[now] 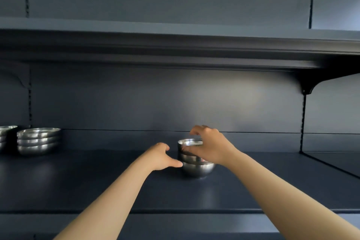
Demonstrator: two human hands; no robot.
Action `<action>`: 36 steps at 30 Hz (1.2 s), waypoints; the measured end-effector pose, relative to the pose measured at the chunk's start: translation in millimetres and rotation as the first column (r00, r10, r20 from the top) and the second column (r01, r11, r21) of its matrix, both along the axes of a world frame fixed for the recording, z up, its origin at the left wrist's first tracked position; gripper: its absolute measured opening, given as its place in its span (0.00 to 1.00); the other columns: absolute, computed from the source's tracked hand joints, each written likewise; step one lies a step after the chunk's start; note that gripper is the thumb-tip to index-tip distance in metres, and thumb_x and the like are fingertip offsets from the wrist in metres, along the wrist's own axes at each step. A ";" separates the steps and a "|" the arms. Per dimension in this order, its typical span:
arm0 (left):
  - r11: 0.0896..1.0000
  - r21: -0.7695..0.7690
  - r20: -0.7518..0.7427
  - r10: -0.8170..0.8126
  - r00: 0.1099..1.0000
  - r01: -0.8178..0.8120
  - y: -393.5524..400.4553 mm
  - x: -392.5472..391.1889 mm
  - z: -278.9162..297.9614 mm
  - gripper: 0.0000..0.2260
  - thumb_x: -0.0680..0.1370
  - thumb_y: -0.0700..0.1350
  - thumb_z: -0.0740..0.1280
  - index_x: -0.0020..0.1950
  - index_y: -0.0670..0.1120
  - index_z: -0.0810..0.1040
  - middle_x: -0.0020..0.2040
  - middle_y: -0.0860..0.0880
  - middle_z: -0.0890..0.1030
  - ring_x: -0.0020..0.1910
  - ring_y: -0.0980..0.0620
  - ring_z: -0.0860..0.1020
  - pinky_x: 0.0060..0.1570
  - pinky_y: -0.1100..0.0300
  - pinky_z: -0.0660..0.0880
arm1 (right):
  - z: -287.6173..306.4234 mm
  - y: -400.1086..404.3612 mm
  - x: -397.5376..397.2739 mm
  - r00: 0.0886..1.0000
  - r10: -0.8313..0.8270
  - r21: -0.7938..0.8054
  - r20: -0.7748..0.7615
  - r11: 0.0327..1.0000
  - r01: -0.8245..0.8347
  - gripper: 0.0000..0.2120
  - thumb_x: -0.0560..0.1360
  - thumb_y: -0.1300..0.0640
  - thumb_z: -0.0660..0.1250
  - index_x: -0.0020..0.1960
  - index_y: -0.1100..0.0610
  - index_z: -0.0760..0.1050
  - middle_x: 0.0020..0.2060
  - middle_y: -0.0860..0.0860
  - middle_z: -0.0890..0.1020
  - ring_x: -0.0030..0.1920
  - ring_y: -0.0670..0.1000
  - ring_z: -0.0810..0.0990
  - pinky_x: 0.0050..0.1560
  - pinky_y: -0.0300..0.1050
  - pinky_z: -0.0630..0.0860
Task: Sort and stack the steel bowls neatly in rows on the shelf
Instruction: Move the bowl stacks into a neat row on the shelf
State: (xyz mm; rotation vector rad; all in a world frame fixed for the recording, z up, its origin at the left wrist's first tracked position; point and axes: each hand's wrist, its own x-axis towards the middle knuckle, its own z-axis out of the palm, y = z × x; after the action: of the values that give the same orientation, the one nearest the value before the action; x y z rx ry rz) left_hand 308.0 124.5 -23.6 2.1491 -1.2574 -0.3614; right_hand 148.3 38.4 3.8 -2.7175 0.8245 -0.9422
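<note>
- My right hand (pixel 211 147) reaches over the bowl stack (pixel 195 159) in the middle of the dark shelf (pixel 97 185), fingers curled round the top bowl's rim.
- My left hand (pixel 159 157) sits just left of that stack, fingers loosely bent, thumb touching its side, holding nothing.
- Far left of the stack stands another pile of bowls (pixel 38 140), with a further pile (pixel 5 135) at the frame edge.

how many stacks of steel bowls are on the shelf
3: one stack at centre between the hands, one at far left, and one cut off by the left edge. More may lie out of view.
</note>
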 end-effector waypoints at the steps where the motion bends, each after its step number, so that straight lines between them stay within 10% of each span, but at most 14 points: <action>1: 1.000 -0.009 -0.062 -0.005 0.998 0.004 -6.0 -4.3 -4.8 0.42 0.66 0.56 0.75 0.74 0.47 0.60 0.72 0.48 0.67 0.67 0.49 0.70 0.65 0.56 0.68 | -1.1 -7.9 -7.6 1.000 -0.011 0.005 0.020 1.000 0.011 0.22 0.70 0.45 0.70 0.60 0.52 0.72 0.56 0.49 0.75 0.51 0.51 0.75 0.45 0.41 0.68; 8: 0.977 -0.210 -0.376 -0.097 0.921 0.017 -38.7 -29.1 -25.3 0.10 0.68 0.51 0.76 0.46 0.51 0.79 0.50 0.53 0.82 0.55 0.53 0.77 0.47 0.61 0.73 | -19.3 -50.3 -31.9 0.999 -0.022 0.151 -0.036 0.988 0.027 0.24 0.67 0.42 0.72 0.59 0.52 0.73 0.59 0.49 0.69 0.56 0.51 0.73 0.53 0.41 0.71; 14: 0.962 -0.268 -0.439 -0.072 0.896 -0.053 -43.5 -33.4 -27.6 0.14 0.67 0.50 0.77 0.49 0.51 0.77 0.49 0.52 0.82 0.51 0.53 0.78 0.48 0.59 0.74 | -25.3 -66.1 -29.6 0.999 0.050 0.251 0.016 0.967 -0.052 0.19 0.66 0.42 0.74 0.48 0.54 0.77 0.47 0.51 0.77 0.42 0.47 0.75 0.36 0.36 0.68; 25: 0.942 -0.328 -0.454 -0.091 0.887 -0.071 -46.5 -34.2 -34.3 0.20 0.67 0.48 0.77 0.56 0.52 0.76 0.52 0.53 0.81 0.53 0.54 0.77 0.47 0.60 0.74 | -27.9 -72.3 -30.0 0.995 0.063 0.287 0.078 0.954 -0.083 0.19 0.64 0.42 0.75 0.43 0.56 0.77 0.43 0.51 0.78 0.40 0.47 0.76 0.38 0.39 0.71; 36: 0.937 -0.347 -0.413 -0.185 0.892 0.034 -49.9 -33.0 -46.5 0.21 0.64 0.38 0.78 0.49 0.55 0.74 0.40 0.60 0.83 0.40 0.66 0.80 0.38 0.73 0.73 | -46.8 -83.7 -30.5 0.983 0.156 0.417 0.101 0.890 -0.184 0.30 0.61 0.46 0.78 0.58 0.49 0.68 0.50 0.45 0.77 0.49 0.43 0.76 0.46 0.36 0.73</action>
State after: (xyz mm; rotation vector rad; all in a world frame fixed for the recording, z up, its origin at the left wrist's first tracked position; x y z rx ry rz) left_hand 275.0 74.6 -70.2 1.5968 -1.0871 -0.6020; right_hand 117.8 -45.4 -43.0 -2.3220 0.6714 -0.7097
